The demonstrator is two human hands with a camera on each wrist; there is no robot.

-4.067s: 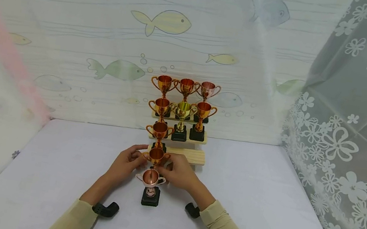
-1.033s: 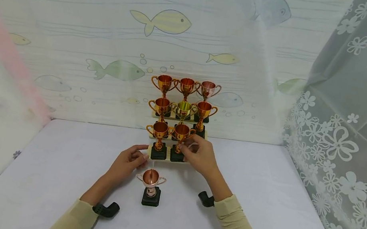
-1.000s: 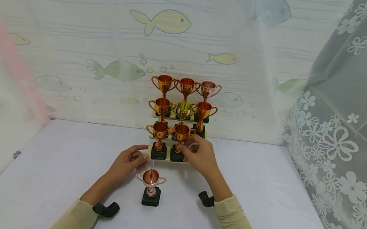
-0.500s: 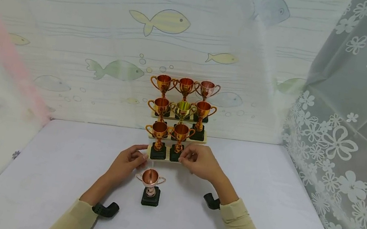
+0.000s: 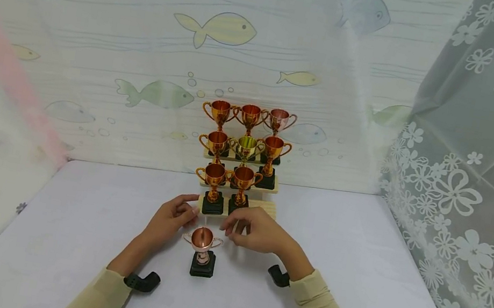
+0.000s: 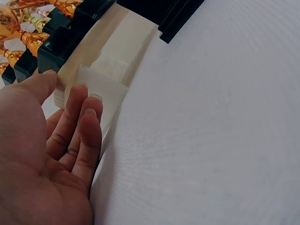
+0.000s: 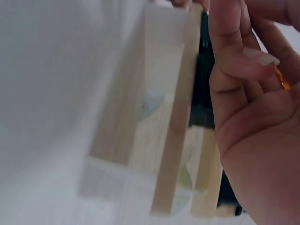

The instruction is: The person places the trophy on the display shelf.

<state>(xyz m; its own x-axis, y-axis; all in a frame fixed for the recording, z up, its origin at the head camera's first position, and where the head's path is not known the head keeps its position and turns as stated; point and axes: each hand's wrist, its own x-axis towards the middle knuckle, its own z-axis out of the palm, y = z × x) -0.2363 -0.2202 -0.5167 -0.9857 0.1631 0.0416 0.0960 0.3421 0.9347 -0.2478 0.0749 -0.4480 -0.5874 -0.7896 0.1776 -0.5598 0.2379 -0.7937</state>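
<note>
A stepped wooden stand (image 5: 264,209) holds gold and copper trophies: three on the top step, three on the middle one and two on the lowest. The middle trophy of the lowest step (image 5: 241,189) stands free beside its left neighbour (image 5: 214,188). A copper trophy on a black base (image 5: 203,252) stands alone on the table before the stand. My left hand (image 5: 174,217) touches the stand's left front corner (image 6: 101,84) with nearly straight fingers (image 6: 82,117). My right hand (image 5: 251,230) hovers just right of the lone trophy, fingers loosely curled, holding nothing. In the right wrist view my right hand (image 7: 243,98) hangs beside the stand (image 7: 164,122).
The white table (image 5: 353,281) runs to a fish-patterned wall (image 5: 146,50) at the back. A lace curtain (image 5: 472,186) hangs along the right side. Black wrist mounts (image 5: 142,281) (image 5: 278,275) sit on both forearms.
My right hand has let go of the gold trophy on the lowest step and drawn back toward the lone copper trophy. The left hand has stayed at the stand's corner.
</note>
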